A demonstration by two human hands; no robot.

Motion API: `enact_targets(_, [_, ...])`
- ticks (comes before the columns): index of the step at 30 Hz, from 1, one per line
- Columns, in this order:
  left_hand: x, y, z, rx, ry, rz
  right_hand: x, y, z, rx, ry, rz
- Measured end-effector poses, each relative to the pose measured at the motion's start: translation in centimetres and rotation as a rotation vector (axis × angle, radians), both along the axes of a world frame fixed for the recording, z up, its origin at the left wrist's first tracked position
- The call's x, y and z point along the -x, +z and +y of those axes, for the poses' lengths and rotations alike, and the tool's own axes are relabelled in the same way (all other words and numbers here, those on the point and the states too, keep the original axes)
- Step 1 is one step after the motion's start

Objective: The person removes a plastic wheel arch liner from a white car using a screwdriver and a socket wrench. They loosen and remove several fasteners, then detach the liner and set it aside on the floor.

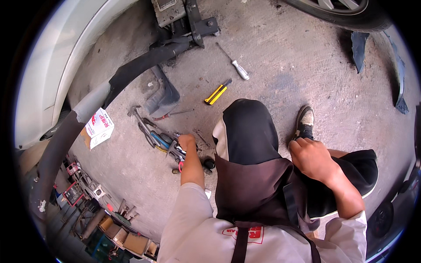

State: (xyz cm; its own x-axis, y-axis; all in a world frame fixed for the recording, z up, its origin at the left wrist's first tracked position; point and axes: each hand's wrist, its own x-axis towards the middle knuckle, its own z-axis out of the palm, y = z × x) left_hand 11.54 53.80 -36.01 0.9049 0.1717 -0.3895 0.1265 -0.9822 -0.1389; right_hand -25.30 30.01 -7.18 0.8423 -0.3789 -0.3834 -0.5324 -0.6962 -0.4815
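My left hand [187, 143] reaches down into a heap of hand tools on the concrete, its fingers curled over a metal part I cannot make out. Around it lie a hammer [139, 117], blue-handled pliers [161, 141] and dark round sockets or caps [209, 163]. Beside the heap rests a thin screwdriver [175, 112] with a red handle. My right hand [309, 158] rests by my bent leg, just above my shoe [305, 118]; its fingers are curled in, and their inner side is hidden.
Farther ahead lie a yellow utility knife [218, 92] and a clear-handled screwdriver [240, 69]. A long padded lift arm [131, 72] crosses the left, with a white box [99, 128] by it. A pale car body [57, 65] and a wheel [342, 11] border the floor.
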Motion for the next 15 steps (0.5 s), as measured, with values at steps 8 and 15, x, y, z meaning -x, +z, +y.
enact_targets(8, [-0.5, -0.3, -1.3, 0.108, 0.11, 0.029, 0.2, -0.4, 0.1, 0.025, -0.014, 0.061])
enact_targets(15, [-3.7, -4.5, 2.1, 0.609, 0.682, -0.138, -1.2, -0.3, 1.1, 0.053, 0.047, 0.004])
